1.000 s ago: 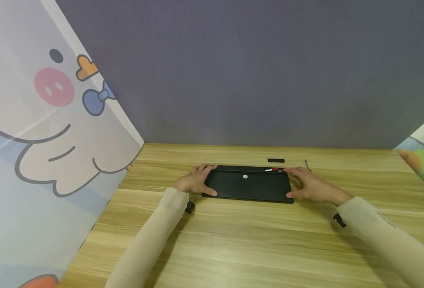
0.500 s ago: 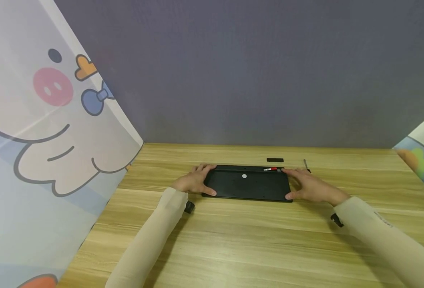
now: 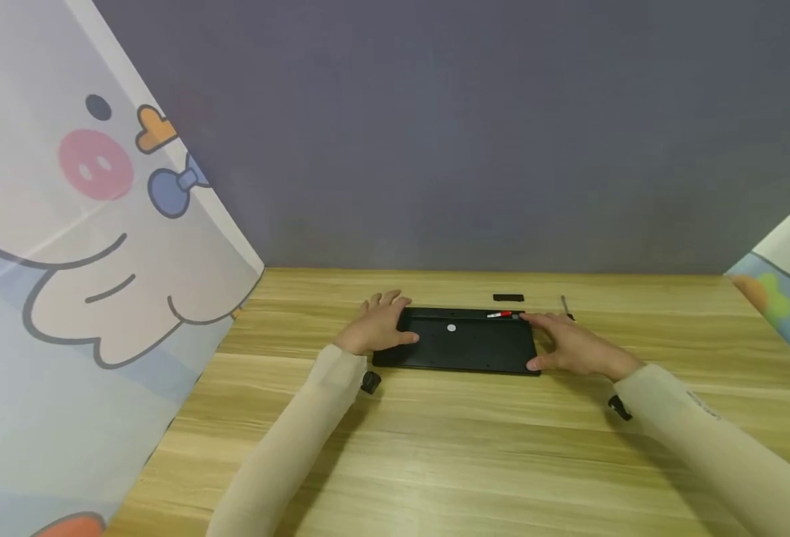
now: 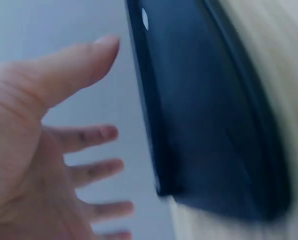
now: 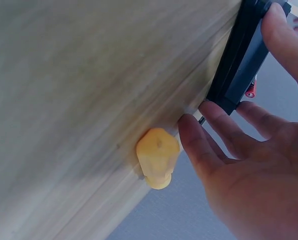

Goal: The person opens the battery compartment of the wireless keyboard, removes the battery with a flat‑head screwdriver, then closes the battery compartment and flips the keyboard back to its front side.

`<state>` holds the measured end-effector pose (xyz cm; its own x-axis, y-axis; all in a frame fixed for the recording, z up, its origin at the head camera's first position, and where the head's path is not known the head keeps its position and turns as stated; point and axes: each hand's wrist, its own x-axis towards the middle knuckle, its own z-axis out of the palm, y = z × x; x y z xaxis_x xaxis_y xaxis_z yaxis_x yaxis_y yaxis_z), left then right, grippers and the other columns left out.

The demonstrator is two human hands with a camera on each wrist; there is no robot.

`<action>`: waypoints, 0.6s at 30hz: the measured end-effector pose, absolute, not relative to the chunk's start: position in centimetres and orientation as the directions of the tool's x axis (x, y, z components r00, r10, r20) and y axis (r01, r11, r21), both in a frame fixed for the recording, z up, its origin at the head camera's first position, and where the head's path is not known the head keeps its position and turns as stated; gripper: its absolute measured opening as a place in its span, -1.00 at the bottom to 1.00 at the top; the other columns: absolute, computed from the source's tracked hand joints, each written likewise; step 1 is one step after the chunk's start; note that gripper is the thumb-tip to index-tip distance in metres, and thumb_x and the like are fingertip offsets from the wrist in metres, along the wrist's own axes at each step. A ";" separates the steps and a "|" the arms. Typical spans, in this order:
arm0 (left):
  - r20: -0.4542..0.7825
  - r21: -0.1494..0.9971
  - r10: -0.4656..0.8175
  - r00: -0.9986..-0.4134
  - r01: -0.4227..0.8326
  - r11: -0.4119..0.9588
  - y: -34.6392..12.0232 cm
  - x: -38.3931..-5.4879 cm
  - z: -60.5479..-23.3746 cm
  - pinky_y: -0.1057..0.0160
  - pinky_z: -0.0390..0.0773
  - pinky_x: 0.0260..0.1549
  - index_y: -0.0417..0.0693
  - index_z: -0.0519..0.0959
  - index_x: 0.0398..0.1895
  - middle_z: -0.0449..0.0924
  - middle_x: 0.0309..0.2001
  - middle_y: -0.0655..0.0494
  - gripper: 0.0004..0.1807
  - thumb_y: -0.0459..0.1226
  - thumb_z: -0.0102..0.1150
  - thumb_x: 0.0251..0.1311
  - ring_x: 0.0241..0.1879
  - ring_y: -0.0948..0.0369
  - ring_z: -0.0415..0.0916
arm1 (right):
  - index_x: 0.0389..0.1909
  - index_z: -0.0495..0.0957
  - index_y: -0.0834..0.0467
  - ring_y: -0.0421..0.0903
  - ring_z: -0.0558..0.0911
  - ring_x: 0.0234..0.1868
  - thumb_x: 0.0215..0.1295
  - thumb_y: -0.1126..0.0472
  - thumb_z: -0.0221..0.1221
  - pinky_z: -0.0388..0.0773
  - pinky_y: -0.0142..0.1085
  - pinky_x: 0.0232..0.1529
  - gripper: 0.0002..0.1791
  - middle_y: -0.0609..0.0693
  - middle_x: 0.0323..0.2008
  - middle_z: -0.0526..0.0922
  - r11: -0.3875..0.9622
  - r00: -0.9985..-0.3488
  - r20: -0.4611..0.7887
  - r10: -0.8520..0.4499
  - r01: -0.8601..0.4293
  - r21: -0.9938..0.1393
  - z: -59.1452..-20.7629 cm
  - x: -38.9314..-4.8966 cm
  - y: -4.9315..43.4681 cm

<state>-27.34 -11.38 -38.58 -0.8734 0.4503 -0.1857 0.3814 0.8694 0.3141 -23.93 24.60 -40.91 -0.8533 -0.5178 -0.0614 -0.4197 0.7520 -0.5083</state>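
Note:
A black keyboard (image 3: 468, 347) lies underside up on the table, with a round white sticker on it. A red and white battery (image 3: 500, 315) sits at its raised back strip, right of the middle. My left hand (image 3: 377, 328) is over the keyboard's left end, fingers spread; in the left wrist view its thumb and fingers look apart from the keyboard. My right hand (image 3: 572, 347) holds the right end, thumb at the front corner, fingers at the back corner. Behind the keyboard lies a small black cover (image 3: 508, 297).
Beyond my right hand lies a thin-shafted tool, perhaps a screwdriver (image 3: 565, 304), partly hidden; the right wrist view shows a yellow handle (image 5: 158, 155). A grey panel (image 3: 435, 149) rises behind the table (image 3: 435, 455). A cartoon-printed wall (image 3: 119, 313) stands on the left.
My left hand has let go of the keyboard's left end and moved up and to the right, fingers spreading. My right hand keeps its place on the keyboard.

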 end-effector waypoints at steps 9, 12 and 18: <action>-0.176 0.402 0.686 -0.706 0.585 0.705 -4.7 -28.1 -38.7 0.07 0.23 0.19 0.10 0.19 0.42 0.06 0.41 0.18 -0.32 0.03 0.09 0.28 0.39 0.10 -0.10 | 0.40 0.13 0.28 0.40 0.16 0.27 0.00 -0.09 0.40 0.16 0.27 0.12 0.03 0.37 0.28 0.24 0.745 -0.851 -0.038 -0.524 -0.436 -0.504 -41.2 -24.0 24.5; -0.185 0.376 0.698 -0.692 0.607 0.701 -2.6 -28.3 -39.2 0.09 0.27 0.17 0.12 0.20 0.42 0.08 0.40 0.20 -0.34 0.03 0.08 0.29 0.38 0.13 -0.05 | 0.39 0.14 0.30 0.39 0.18 0.26 0.00 -0.08 0.40 0.17 0.27 0.12 0.03 0.37 0.26 0.27 0.742 -0.850 -0.024 -0.526 -0.445 -0.501 -41.3 -24.1 24.5; -0.182 0.225 0.645 -0.742 0.608 0.762 1.0 -28.5 -39.9 -0.01 0.10 0.24 0.24 0.17 0.44 0.11 0.40 0.19 -0.32 0.07 0.08 0.28 0.36 0.12 0.00 | 0.40 0.13 0.29 0.39 0.18 0.26 0.00 -0.09 0.40 0.17 0.27 0.11 0.04 0.35 0.27 0.28 0.743 -0.853 -0.028 -0.522 -0.438 -0.505 -41.6 -24.2 24.7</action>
